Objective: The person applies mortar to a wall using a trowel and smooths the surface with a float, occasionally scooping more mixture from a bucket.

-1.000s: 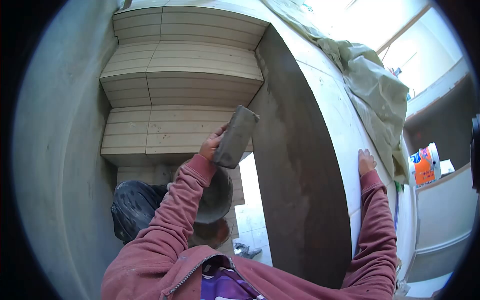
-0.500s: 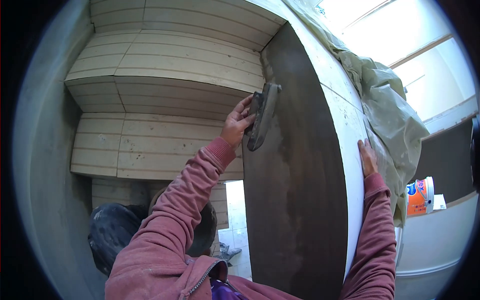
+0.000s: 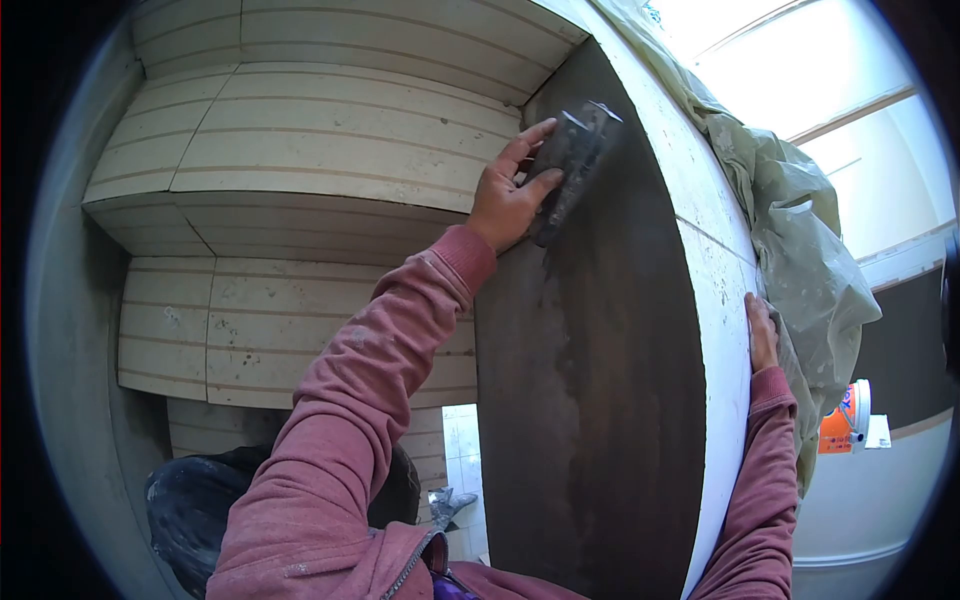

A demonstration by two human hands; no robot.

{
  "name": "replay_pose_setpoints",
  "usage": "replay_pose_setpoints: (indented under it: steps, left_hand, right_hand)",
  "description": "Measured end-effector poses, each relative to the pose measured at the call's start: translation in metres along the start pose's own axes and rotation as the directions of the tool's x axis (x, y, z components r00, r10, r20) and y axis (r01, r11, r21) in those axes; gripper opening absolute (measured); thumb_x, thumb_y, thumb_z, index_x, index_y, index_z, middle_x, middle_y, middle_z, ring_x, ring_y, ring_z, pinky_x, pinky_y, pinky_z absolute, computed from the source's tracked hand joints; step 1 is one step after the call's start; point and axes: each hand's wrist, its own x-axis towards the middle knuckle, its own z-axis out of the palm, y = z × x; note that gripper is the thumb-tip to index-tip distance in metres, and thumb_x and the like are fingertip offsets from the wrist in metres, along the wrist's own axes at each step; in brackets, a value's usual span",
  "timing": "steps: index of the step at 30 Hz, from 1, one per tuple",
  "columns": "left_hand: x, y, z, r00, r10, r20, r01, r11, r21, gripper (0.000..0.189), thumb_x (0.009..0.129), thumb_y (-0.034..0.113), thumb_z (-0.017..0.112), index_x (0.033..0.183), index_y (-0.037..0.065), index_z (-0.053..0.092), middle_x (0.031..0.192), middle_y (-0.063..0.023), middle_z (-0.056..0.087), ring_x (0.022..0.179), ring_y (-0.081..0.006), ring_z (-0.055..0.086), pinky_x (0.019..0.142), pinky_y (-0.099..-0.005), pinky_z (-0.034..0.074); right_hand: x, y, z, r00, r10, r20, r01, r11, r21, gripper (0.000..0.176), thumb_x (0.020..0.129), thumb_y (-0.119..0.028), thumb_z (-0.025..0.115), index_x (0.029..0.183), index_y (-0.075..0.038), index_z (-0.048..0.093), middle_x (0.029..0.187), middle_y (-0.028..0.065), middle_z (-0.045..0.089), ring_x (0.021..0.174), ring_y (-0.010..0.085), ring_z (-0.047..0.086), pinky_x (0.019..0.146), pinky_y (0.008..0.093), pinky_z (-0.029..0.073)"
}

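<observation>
My left hand (image 3: 508,200) is closed round the handle of a plastering trowel (image 3: 590,150), fingers on one side and thumb on the other. The blade lies near the upper end of a dark grey plastered wall face (image 3: 620,400), close to the inner corner by the steps; its far end is slightly blurred. Damp-looking, streaky patches run down the plaster below it. My right hand (image 3: 762,335) rests with fingers stretched out along the outer side of the pale wall top (image 3: 735,330), beside a crumpled plastic sheet (image 3: 800,230).
Beige tiled steps (image 3: 350,125) with grooved lines climb on the left, alongside a grey wall (image 3: 70,330). An orange and white bucket (image 3: 845,420) stands beyond the sheet at right. My dark, dusty trouser leg (image 3: 190,510) and a boot (image 3: 450,507) show below.
My left hand has moved the trowel up and to the right along the plaster. My right hand stays on the wall top while the view has shifted slightly.
</observation>
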Motion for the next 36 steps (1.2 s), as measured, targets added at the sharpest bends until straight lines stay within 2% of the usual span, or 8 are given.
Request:
replay_pose_setpoints:
  steps: [7,10,14,21,23,26,30,36]
  left_hand:
    - [0.006,0.001,0.027,0.956,0.289,0.041,-0.282,0.879,0.385,0.050,0.075,0.001,0.062,0.123,0.009,0.050,0.111,-0.0037,0.058,0.089,-0.0122,0.053,0.083,-0.0263,0.044]
    - [-0.015,0.030,0.035,0.850,0.442,0.285,-0.507,0.833,0.222,0.052,0.074,0.000,0.062,0.123,0.009,0.050,0.111,-0.0036,0.057,0.089,-0.0130,0.053,0.083,-0.0280,0.044]
    - [-0.006,0.020,0.018,0.996,0.081,-0.045,-0.072,0.984,0.165,0.052,0.075,0.000,0.060,0.125,0.010,0.048,0.109,-0.0055,0.054,0.094,-0.0131,0.051,0.082,-0.0271,0.043]
    - [0.037,0.002,0.016,0.999,0.009,0.032,-0.008,0.999,-0.041,0.048,0.075,0.000,0.060,0.121,0.010,0.050,0.108,-0.0062,0.057,0.095,-0.0142,0.053,0.082,-0.0282,0.044]
    - [0.007,0.019,0.030,0.985,0.131,0.111,-0.154,0.959,0.237,0.048,0.075,0.001,0.061,0.121,0.008,0.050,0.110,-0.0067,0.056,0.098,-0.0144,0.052,0.085,-0.0291,0.042]
    - [-0.051,0.037,0.045,0.918,0.307,0.250,-0.319,0.948,0.008,0.049,0.075,0.001,0.061,0.121,0.010,0.050,0.112,-0.0069,0.056,0.101,-0.0158,0.052,0.087,-0.0291,0.040]
    - [-0.045,-0.003,0.025,0.986,0.157,-0.057,-0.148,0.980,0.136,0.049,0.076,0.000,0.059,0.124,0.007,0.048,0.108,-0.0048,0.055,0.090,-0.0103,0.051,0.082,-0.0250,0.043]
    - [-0.019,0.012,0.048,0.970,0.241,0.006,-0.234,0.935,0.268,0.047,0.073,0.003,0.063,0.119,0.009,0.052,0.107,-0.0097,0.059,0.098,-0.0210,0.056,0.083,-0.0318,0.044]
  right_hand:
    - [0.012,0.007,0.004,1.000,0.002,0.015,-0.002,1.000,-0.022,0.081,0.081,-0.066,0.033,0.137,-0.007,0.029,0.135,0.0274,0.030,0.127,0.0414,0.021,0.105,0.0442,0.010]
    - [0.022,0.016,0.009,0.988,-0.149,0.024,0.150,0.988,-0.038,0.081,0.081,-0.065,0.033,0.137,-0.006,0.028,0.134,0.0296,0.029,0.127,0.0423,0.021,0.105,0.0439,0.009]
    - [0.009,0.001,0.004,1.000,-0.019,0.001,0.019,0.999,-0.045,0.077,0.084,-0.061,0.032,0.136,-0.004,0.029,0.135,0.0269,0.030,0.126,0.0426,0.022,0.105,0.0440,0.008]
    - [0.027,0.030,0.010,0.952,-0.297,0.074,0.306,0.929,-0.208,0.067,0.089,-0.054,0.029,0.135,-0.005,0.032,0.139,0.0198,0.028,0.127,0.0400,0.022,0.105,0.0449,0.006]
    - [0.029,0.032,0.010,0.961,-0.270,0.062,0.273,0.960,-0.060,0.066,0.089,-0.054,0.029,0.135,-0.006,0.032,0.139,0.0195,0.029,0.127,0.0395,0.023,0.105,0.0447,0.006]
    - [0.035,0.028,0.012,0.987,-0.155,0.044,0.150,0.984,0.093,0.064,0.089,-0.053,0.028,0.135,-0.009,0.034,0.139,0.0188,0.030,0.127,0.0382,0.024,0.105,0.0445,0.006]
    - [0.035,0.034,0.011,0.958,-0.283,0.055,0.280,0.959,0.055,0.066,0.088,-0.055,0.029,0.134,-0.008,0.034,0.138,0.0185,0.031,0.128,0.0372,0.024,0.105,0.0444,0.006]
    - [0.039,0.043,0.015,0.947,-0.320,0.029,0.322,0.943,-0.080,0.078,0.083,-0.063,0.033,0.133,-0.003,0.034,0.137,0.0203,0.032,0.128,0.0365,0.024,0.104,0.0442,0.005]
